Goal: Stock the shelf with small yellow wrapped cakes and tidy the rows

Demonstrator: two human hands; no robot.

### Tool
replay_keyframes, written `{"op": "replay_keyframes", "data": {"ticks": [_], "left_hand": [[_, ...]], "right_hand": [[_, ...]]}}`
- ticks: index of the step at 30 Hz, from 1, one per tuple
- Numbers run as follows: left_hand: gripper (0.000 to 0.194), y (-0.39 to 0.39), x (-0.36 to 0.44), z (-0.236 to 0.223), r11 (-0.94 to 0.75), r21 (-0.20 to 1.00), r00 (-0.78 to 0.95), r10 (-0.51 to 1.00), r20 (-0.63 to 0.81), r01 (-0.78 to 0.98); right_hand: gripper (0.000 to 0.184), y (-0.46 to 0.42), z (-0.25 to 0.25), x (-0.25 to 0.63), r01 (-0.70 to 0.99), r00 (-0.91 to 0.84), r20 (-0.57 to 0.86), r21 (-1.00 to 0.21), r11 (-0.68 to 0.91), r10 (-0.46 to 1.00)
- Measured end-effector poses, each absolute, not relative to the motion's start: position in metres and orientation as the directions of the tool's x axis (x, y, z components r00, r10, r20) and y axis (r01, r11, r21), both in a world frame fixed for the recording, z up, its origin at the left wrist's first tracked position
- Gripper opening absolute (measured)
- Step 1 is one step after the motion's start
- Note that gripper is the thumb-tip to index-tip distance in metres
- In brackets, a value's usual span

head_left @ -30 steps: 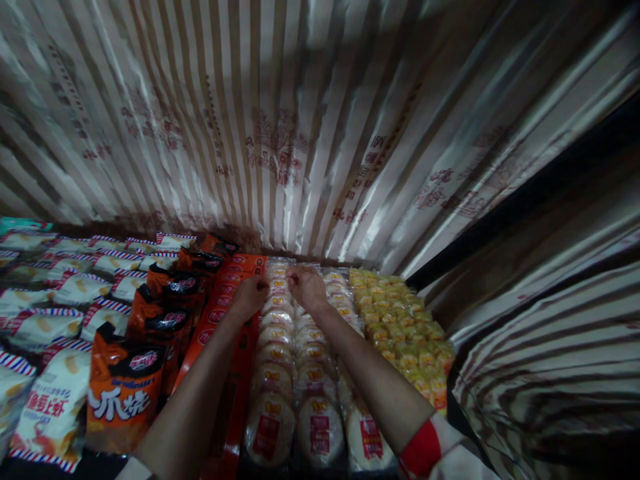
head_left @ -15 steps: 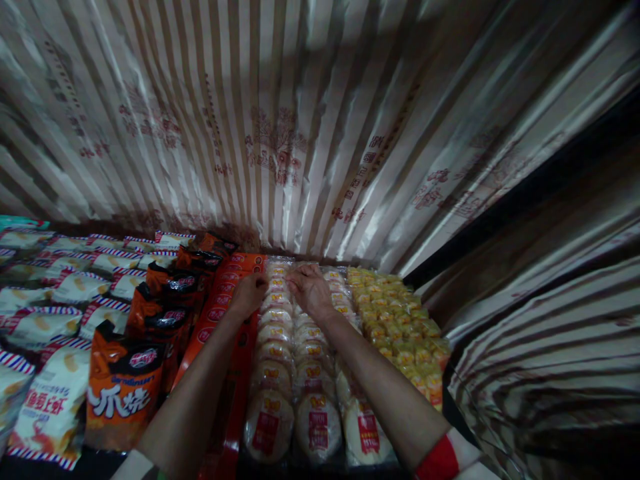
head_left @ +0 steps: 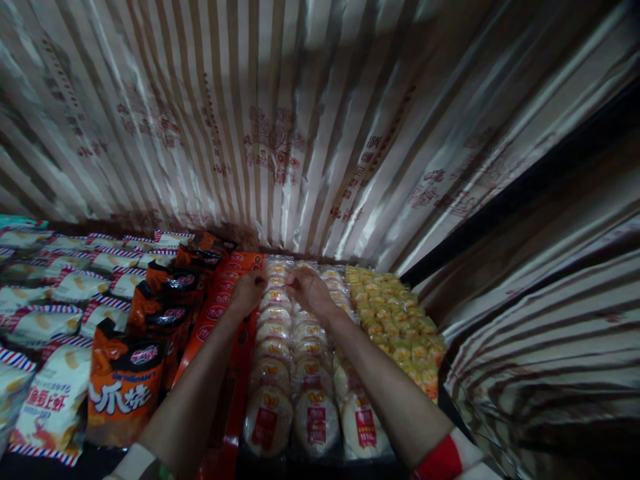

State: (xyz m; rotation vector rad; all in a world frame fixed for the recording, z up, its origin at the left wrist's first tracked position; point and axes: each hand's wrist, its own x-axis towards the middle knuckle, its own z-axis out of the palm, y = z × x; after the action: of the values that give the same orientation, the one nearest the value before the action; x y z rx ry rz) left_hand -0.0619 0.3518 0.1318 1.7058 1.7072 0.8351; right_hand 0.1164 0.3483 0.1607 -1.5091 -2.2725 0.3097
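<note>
My left hand (head_left: 249,293) and my right hand (head_left: 311,291) reach to the back of a row of clear-wrapped round crackers (head_left: 268,421). Each hand's fingers are pinched together at one side edge of a cracker packet (head_left: 275,283) in that row, the left at its left edge and the right at its right edge. The exact grip of the fingertips is dim and partly hidden. My right hand and forearm cover parts of the middle row (head_left: 317,423) and the right row (head_left: 364,427) of similar crackers.
Left of the crackers lie a long red package (head_left: 227,293), orange-and-black snack bags (head_left: 125,393) and several white snack bags (head_left: 53,403). Small yellow packets (head_left: 393,320) fill the right side. A striped foil curtain (head_left: 275,80) rises behind, and a dark bar (head_left: 500,193) slants at right.
The fingers of my right hand have drawn closer together beside the packet. My left hand has hardly moved. The view has shifted slightly.
</note>
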Motion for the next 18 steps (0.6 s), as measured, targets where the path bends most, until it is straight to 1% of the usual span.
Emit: {"op": "replay_keyframes", "data": {"ticks": [2,5,8,12,18], "left_hand": [[0.013,0.352,-0.062,0.133,-0.014,0.770,-0.008,1.000,0.025,0.638],[0.013,0.352,-0.062,0.135,-0.027,0.771,0.008,1.000,0.029,0.637],[0.013,0.353,-0.063,0.135,-0.035,0.777,0.013,0.999,0.034,0.628],[0.012,0.354,-0.064,0.135,-0.046,0.776,0.018,0.999,0.044,0.628],[0.014,0.355,-0.066,0.135,-0.062,0.790,0.031,0.998,0.055,0.610]], "right_hand": [[0.005,0.350,0.161,0.115,0.838,-0.327,0.159,-0.407,0.364,0.931],[0.010,0.353,0.158,0.114,0.834,-0.339,0.126,-0.418,0.360,0.932],[0.015,0.356,0.152,0.112,0.818,-0.329,0.148,-0.449,0.360,0.933],[0.014,0.358,0.143,0.110,0.799,-0.258,0.203,-0.505,0.327,0.944],[0.013,0.354,0.138,0.108,0.802,-0.198,0.237,-0.519,0.296,0.951]]}}
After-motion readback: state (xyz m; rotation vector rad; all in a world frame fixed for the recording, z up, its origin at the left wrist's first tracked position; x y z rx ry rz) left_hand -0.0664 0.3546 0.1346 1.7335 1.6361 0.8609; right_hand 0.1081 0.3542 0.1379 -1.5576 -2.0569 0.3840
